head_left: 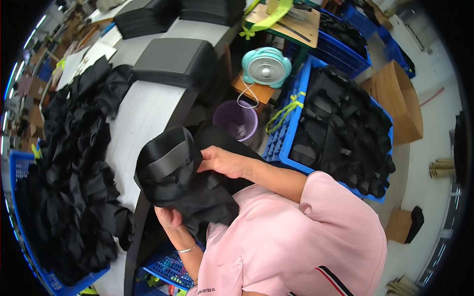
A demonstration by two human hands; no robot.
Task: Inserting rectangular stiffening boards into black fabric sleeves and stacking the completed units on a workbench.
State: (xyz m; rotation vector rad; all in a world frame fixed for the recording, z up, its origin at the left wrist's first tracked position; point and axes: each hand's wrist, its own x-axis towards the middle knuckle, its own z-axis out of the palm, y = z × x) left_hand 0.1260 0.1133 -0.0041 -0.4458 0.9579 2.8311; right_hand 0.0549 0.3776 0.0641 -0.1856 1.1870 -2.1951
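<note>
A black fabric piece [170,187] is held up in front of my pink shirt, its round mouth open and a dark grey band showing along the inside. My left hand [169,217] grips its lower edge from beneath, fingers partly hidden by the cloth. On the other side, my right hand [222,162] pinches the rim, thumb and fingers closed on it. The rest of the cloth hangs over my lap. A large heap of similar black fabric pieces [74,163] lies on the left, beside the pale worktable [143,108].
Neat stacks of dark flat pieces [170,56] stand on the table's far part. To the right is a blue crate [284,148] full of black pieces. A teal fan [266,68], a purple bin [236,118] and a cardboard box [395,101] stand beyond.
</note>
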